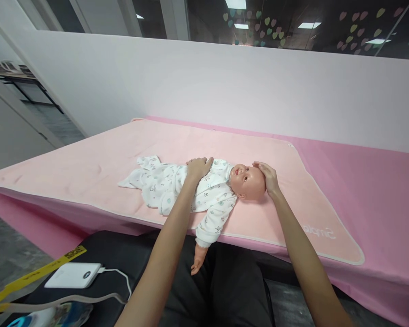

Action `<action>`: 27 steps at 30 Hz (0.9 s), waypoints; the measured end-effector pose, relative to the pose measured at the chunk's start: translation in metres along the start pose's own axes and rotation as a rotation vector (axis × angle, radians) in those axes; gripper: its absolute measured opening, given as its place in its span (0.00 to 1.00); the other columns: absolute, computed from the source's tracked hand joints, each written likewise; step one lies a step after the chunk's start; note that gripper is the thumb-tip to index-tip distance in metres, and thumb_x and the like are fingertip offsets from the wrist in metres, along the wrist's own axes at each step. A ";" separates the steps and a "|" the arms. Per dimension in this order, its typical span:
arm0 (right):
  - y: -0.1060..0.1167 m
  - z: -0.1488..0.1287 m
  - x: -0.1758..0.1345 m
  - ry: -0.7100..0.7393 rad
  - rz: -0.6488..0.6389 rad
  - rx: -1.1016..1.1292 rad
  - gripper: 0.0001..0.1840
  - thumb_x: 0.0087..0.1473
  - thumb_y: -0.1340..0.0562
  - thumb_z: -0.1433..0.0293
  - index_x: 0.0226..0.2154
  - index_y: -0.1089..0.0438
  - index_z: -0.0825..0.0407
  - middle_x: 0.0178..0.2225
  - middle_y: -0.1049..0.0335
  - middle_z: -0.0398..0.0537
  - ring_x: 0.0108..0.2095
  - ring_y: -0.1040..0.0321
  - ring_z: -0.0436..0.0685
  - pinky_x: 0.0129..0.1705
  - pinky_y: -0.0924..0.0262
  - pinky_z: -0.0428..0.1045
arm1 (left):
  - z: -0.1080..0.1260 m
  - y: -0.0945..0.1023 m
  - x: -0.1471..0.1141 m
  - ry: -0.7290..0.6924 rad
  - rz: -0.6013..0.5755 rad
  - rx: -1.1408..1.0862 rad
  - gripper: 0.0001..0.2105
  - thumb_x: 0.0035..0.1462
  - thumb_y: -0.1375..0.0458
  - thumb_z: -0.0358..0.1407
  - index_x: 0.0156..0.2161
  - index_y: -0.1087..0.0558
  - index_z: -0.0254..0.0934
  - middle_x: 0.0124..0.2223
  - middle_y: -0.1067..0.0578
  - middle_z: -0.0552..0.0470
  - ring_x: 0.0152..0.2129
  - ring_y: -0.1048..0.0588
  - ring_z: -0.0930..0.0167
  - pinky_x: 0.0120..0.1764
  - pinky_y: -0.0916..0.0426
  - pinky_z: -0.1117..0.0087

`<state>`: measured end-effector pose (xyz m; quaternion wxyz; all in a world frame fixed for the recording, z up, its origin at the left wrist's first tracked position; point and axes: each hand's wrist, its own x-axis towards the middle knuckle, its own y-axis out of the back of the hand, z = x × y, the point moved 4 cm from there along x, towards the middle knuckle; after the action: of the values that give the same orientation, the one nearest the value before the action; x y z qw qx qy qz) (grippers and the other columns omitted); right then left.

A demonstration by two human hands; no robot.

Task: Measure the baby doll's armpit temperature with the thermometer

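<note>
A baby doll (248, 182) lies on its back on a peach mat (116, 154), its head to the right. It wears a white printed outfit (216, 197), and one arm hangs over the table's near edge. Across the doll's belly rests my left hand (199, 168), flat with fingers stretched out. My right hand (267, 176) cups the top of the doll's head, fingers extended along its far side. Neither hand grips anything. The legs of the outfit stretch toward the left.
A pink cloth (378, 195) covers the table beneath the mat. A white wall (204, 81) stands behind it. At lower left, a white power bank (73, 275) with a cable and a yellow strap (37, 274) lie on a black seat (119, 250).
</note>
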<state>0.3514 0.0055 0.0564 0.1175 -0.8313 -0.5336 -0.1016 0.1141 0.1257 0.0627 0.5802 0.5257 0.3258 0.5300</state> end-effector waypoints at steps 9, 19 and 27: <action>-0.002 0.001 -0.002 0.057 -0.086 -0.089 0.18 0.45 0.41 0.54 0.30 0.27 0.51 0.37 0.26 0.48 0.41 0.32 0.58 0.49 0.41 0.54 | 0.000 -0.001 0.001 0.003 0.002 -0.011 0.30 0.58 0.65 0.50 0.39 0.25 0.34 0.42 0.25 0.39 0.43 0.29 0.58 0.48 0.42 0.57; -0.002 -0.001 -0.001 0.016 -0.103 -0.125 0.17 0.44 0.41 0.56 0.28 0.25 0.51 0.35 0.25 0.46 0.41 0.32 0.58 0.49 0.41 0.53 | 0.001 -0.002 0.000 -0.019 0.010 -0.012 0.29 0.58 0.65 0.48 0.38 0.25 0.33 0.40 0.24 0.39 0.42 0.28 0.59 0.49 0.44 0.57; 0.007 -0.003 0.001 -0.012 0.080 0.010 0.24 0.44 0.42 0.49 0.30 0.26 0.53 0.36 0.26 0.50 0.41 0.31 0.58 0.48 0.41 0.54 | 0.001 -0.002 0.001 -0.017 0.023 -0.015 0.29 0.58 0.65 0.49 0.39 0.25 0.33 0.40 0.24 0.39 0.41 0.28 0.59 0.48 0.43 0.58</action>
<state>0.3582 0.0023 0.0584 0.1223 -0.8519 -0.5013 -0.0893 0.1160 0.1269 0.0609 0.5805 0.5295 0.3108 0.5347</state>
